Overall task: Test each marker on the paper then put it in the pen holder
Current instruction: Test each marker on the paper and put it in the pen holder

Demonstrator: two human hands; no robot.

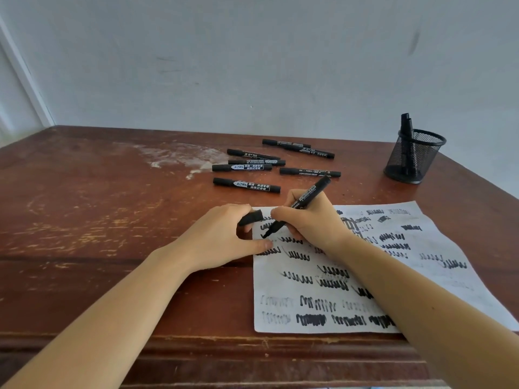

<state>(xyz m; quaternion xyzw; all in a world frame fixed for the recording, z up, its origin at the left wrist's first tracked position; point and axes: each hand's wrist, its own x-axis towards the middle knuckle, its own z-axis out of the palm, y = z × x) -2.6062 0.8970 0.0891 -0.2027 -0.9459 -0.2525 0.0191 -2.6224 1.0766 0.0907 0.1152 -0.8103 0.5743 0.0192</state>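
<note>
My right hand [310,220] grips an uncapped black marker [306,200], its tip touching the upper left of the white paper [438,279], which is covered with black scribbles. My left hand [224,237] holds the marker's black cap [251,217] between thumb and fingers, and its lower fingers rest on the paper's left edge. Several capped black markers [247,185] lie loose on the table beyond my hands. A black mesh pen holder [414,157] stands at the far right with a marker or two [406,126] sticking out of it.
The brown wooden table [98,220] is worn and scratched, with a whitish stain at the back. A pale wall rises right behind the table's far edge. The table's front edge runs just below the paper.
</note>
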